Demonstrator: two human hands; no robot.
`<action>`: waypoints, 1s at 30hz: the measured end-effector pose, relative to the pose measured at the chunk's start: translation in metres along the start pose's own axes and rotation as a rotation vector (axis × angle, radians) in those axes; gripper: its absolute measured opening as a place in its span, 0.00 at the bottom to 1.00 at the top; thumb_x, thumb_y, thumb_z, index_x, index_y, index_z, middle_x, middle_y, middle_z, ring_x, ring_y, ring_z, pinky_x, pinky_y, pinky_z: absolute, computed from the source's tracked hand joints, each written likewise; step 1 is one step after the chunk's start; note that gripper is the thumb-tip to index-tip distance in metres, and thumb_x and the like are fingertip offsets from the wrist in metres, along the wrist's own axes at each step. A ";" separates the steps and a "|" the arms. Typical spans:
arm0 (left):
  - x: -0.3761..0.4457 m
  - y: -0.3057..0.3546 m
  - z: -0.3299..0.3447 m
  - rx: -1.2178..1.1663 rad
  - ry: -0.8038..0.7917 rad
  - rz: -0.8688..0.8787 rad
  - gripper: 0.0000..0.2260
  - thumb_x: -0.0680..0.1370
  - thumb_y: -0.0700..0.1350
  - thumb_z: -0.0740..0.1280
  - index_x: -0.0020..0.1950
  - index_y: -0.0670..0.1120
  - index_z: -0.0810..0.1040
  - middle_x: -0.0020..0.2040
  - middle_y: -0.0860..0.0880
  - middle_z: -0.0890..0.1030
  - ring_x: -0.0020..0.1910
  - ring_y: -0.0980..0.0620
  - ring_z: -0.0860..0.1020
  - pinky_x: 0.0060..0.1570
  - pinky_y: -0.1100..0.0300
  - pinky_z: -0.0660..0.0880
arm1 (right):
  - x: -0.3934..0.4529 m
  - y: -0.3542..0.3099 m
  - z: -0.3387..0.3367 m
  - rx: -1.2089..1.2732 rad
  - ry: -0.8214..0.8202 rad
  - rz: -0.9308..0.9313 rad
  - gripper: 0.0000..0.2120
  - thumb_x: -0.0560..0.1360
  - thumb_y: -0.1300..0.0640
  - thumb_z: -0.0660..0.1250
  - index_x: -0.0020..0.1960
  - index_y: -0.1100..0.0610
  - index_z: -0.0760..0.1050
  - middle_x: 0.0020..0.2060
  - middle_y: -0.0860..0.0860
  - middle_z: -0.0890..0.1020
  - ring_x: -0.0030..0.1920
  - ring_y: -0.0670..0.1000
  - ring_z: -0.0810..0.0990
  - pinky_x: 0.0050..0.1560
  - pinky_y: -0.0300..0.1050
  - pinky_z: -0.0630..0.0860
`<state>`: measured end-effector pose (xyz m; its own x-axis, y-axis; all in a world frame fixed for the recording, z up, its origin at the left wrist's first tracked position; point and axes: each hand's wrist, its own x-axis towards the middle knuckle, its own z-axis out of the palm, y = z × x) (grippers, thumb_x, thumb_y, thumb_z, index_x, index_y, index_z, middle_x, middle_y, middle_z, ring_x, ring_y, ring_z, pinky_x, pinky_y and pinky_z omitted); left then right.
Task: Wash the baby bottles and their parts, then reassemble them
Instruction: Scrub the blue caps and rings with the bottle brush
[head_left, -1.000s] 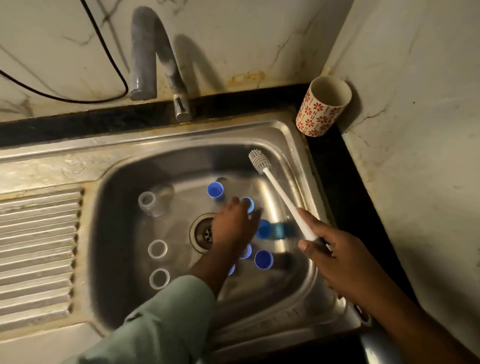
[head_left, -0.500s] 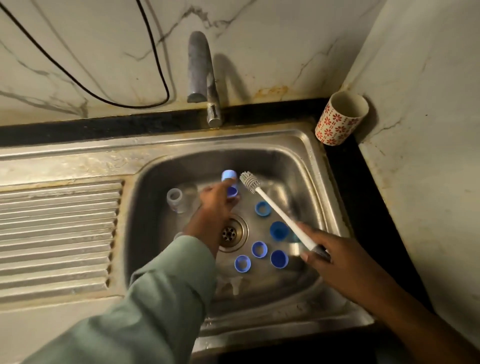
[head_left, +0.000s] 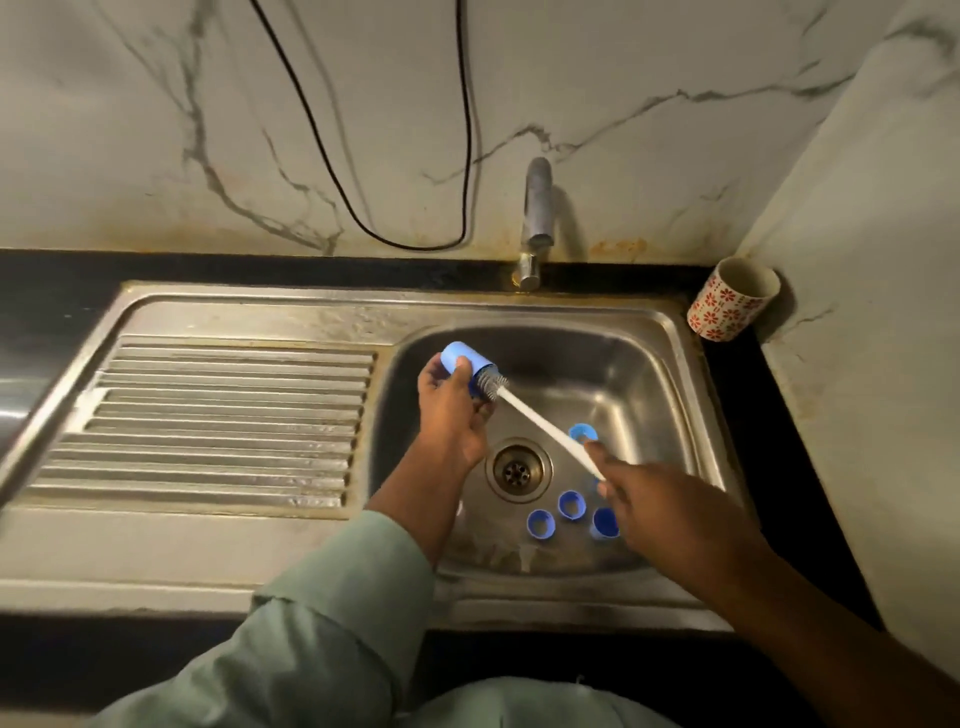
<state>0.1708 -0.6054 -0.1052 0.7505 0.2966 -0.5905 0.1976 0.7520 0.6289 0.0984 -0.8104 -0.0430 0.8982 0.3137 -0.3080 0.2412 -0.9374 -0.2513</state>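
While over the basin's left edge: left hand (head_left: 451, 410), fingers closed around one blue bottle cap (head_left: 465, 365), held on its side with its open end facing right.
Right hand (head_left: 660, 512): over the basin's right half, fingers closed on the lower end of one white bottle brush (head_left: 535, 415).
Brush head: grey bristles at the mouth of the held cap, partly inside it.
Handle: slanted down and right from cap to right hand.
Sink (head_left: 670, 332): one steel basin with one ribbed drainboard (head_left: 218, 415) to its left, set into a dark tabletop (head_left: 774, 426).
Drain (head_left: 518, 470): one, mid-basin, between the two hands.
Blue parts on basin floor: four counted; blue ring (head_left: 582, 432) just beside the brush handle, then three in a row near the front wall, ring (head_left: 541, 524), ring (head_left: 572, 505), and one (head_left: 603, 524) partly hidden by the right hand.
Tap (head_left: 536, 218): one, behind the basin.
Cup (head_left: 732, 299): one, red flower print, in the right rear corner, well apart from the basin parts.
Cable (head_left: 467, 130): one black loop on the wall.
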 end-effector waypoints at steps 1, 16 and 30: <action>-0.003 0.003 -0.002 -0.016 -0.024 0.012 0.14 0.85 0.43 0.61 0.70 0.49 0.68 0.65 0.38 0.77 0.49 0.44 0.81 0.46 0.52 0.78 | -0.001 -0.005 0.000 0.127 -0.043 -0.007 0.21 0.81 0.48 0.55 0.73 0.36 0.60 0.32 0.43 0.72 0.31 0.44 0.72 0.33 0.39 0.68; -0.023 0.053 -0.031 -0.077 -0.337 -0.141 0.22 0.83 0.54 0.60 0.72 0.42 0.71 0.57 0.38 0.80 0.53 0.42 0.82 0.57 0.44 0.77 | -0.016 -0.040 -0.007 1.166 -0.263 0.173 0.12 0.80 0.52 0.61 0.57 0.37 0.78 0.27 0.49 0.72 0.21 0.45 0.63 0.21 0.36 0.61; -0.018 0.084 -0.022 -0.038 -0.332 -0.172 0.26 0.82 0.59 0.60 0.71 0.41 0.73 0.58 0.40 0.78 0.51 0.45 0.79 0.55 0.46 0.78 | -0.020 -0.055 -0.014 0.787 -0.029 -0.002 0.18 0.81 0.54 0.60 0.68 0.38 0.71 0.25 0.45 0.71 0.24 0.43 0.68 0.24 0.40 0.66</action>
<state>0.1599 -0.5345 -0.0537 0.8733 -0.0378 -0.4857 0.3192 0.7975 0.5119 0.0723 -0.7671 -0.0100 0.8854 0.3290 -0.3283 -0.0984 -0.5575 -0.8243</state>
